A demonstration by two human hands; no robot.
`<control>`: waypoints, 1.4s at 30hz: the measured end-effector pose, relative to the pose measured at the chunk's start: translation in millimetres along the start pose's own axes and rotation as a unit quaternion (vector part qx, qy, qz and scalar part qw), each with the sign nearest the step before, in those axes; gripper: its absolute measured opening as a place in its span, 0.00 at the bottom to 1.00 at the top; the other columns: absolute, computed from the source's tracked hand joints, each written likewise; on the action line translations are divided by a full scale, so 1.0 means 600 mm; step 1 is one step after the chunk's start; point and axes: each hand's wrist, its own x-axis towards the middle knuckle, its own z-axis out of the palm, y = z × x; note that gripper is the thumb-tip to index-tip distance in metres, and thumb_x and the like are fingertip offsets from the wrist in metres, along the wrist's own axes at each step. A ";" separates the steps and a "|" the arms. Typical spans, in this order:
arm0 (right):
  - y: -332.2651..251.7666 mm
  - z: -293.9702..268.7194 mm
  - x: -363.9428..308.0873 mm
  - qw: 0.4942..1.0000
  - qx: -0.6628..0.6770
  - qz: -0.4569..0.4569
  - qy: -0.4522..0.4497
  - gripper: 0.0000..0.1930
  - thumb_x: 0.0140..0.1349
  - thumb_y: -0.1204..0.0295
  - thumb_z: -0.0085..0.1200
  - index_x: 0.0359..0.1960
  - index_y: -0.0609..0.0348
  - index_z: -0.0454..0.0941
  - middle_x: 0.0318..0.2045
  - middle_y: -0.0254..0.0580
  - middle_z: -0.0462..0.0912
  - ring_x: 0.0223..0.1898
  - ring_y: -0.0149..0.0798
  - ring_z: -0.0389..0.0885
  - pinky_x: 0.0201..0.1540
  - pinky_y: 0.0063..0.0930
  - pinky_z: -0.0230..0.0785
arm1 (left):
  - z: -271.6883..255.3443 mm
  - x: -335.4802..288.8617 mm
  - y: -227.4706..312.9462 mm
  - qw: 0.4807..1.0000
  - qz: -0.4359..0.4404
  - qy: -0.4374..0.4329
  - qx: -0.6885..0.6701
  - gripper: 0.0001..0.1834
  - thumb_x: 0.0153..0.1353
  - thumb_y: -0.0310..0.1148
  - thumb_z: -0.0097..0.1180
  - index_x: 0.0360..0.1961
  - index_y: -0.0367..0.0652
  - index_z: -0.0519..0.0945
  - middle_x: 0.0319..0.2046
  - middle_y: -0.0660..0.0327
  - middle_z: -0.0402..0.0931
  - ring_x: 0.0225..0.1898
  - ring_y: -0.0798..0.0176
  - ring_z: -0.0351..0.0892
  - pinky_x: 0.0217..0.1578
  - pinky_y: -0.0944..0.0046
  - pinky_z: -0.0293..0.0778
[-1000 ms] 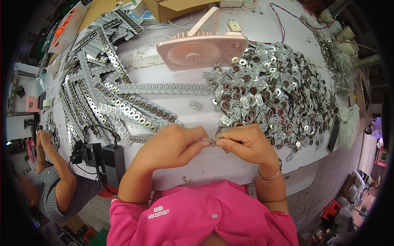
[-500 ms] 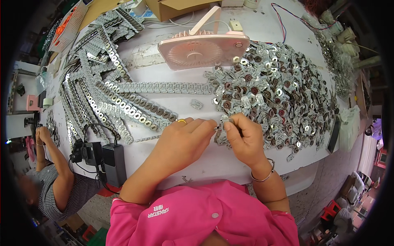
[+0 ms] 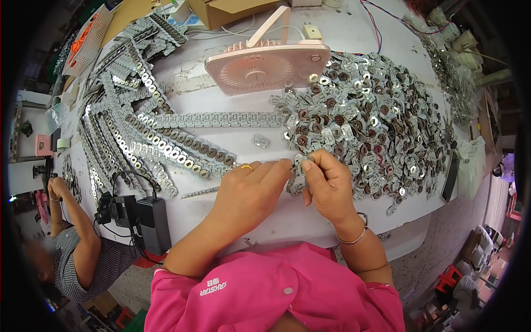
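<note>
Both hands meet above the near edge of the white table (image 3: 265,221). My right hand (image 3: 331,182) pinches a small silver metal piece (image 3: 300,164) between thumb and forefinger. My left hand (image 3: 249,191), with a ring on one finger, is closed, its fingertips up against that piece; what they grip is hidden. A large heap of small metal pieces (image 3: 365,127), many with round dark or shiny centres, lies beyond my right hand. Beyond my left hand, a long row of joined metal pieces (image 3: 215,119) runs across to the heap. One loose piece (image 3: 260,141) lies between.
A pink fan (image 3: 260,69) stands at the back. Many metal strips (image 3: 149,127) are stacked at the left. A black power bank (image 3: 154,221) with cables sits near the front left edge. A cardboard box (image 3: 232,11) and white basket (image 3: 88,41) stand far off. Another person (image 3: 83,254) sits at left.
The view has shifted slightly. Both hands stay together at the small metal piece, and the right-hand fingers have moved a little around it.
</note>
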 end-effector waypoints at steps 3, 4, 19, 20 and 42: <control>-0.004 0.000 0.002 0.990 -0.119 -0.060 0.049 0.08 0.67 0.72 0.56 0.30 0.62 0.76 0.18 0.32 0.75 0.17 0.24 0.71 0.20 0.21 0.62 | 0.007 0.002 -0.004 0.999 0.000 0.026 -0.031 0.15 0.59 0.23 0.60 0.49 0.41 0.79 0.29 0.57 0.80 0.28 0.52 0.81 0.29 0.56 0.75; -0.002 -0.004 0.007 0.972 -0.189 -0.115 0.074 0.08 0.66 0.73 0.57 0.29 0.62 0.76 0.18 0.33 0.75 0.17 0.25 0.72 0.21 0.22 0.63 | 0.008 0.004 -0.005 0.998 0.001 0.043 -0.046 0.16 0.59 0.24 0.60 0.50 0.42 0.79 0.30 0.57 0.80 0.29 0.52 0.81 0.30 0.55 0.75; -0.030 -0.036 0.003 0.960 -0.228 -0.161 -0.033 0.04 0.62 0.75 0.59 0.34 0.61 0.80 0.26 0.37 0.78 0.23 0.31 0.73 0.26 0.25 0.65 | -0.035 0.004 -0.021 0.974 -0.114 -0.117 -0.155 0.09 0.65 0.32 0.57 0.43 0.40 0.79 0.22 0.55 0.80 0.21 0.53 0.79 0.25 0.60 0.72; -0.032 -0.034 0.002 0.962 -0.214 -0.158 -0.056 0.04 0.62 0.74 0.59 0.34 0.62 0.80 0.26 0.37 0.78 0.23 0.31 0.73 0.26 0.25 0.65 | -0.036 0.004 -0.021 0.973 -0.103 -0.129 -0.162 0.09 0.65 0.32 0.57 0.42 0.40 0.79 0.21 0.55 0.79 0.21 0.54 0.79 0.24 0.61 0.71; -0.001 -0.009 -0.001 0.993 -0.081 -0.085 -0.019 0.09 0.70 0.70 0.54 0.34 0.63 0.75 0.19 0.28 0.76 0.19 0.19 0.67 0.22 0.18 0.59 | -0.022 0.009 0.000 0.999 0.008 -0.019 -0.035 0.10 0.59 0.25 0.61 0.42 0.40 0.78 0.28 0.57 0.79 0.27 0.53 0.80 0.28 0.59 0.74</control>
